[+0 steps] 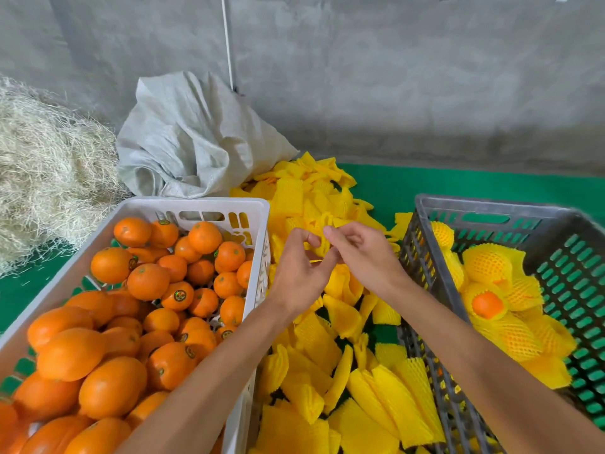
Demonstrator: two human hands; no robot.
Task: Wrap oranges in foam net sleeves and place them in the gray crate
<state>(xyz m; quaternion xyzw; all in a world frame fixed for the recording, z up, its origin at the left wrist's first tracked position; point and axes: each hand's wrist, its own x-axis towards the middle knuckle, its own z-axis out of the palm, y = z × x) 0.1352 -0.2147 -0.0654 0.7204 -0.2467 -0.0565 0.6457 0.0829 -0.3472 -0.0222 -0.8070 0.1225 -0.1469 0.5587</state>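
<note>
Both hands, left (296, 273) and right (363, 257), pinch one sleeve (319, 249) above the sleeve pile (327, 355); oranges (131, 306) left, gray crate (491, 217) right, sack (196, 142) far.

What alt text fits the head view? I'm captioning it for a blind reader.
Both hands, left hand and right hand, pinch a yellow foam net sleeve above a sleeve pile, between a white crate of oranges and a gray crate holding wrapped fruit.

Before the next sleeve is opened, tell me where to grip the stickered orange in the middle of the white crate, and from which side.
Come straight down on the stickered orange and span its widest part with fingers and thumb. It sits on top of the pile in the white crate, upper half exposed, but neighbours press against its sides, so a sideways approach is likely blocked. Both hands hold a foam sleeve.
</note>
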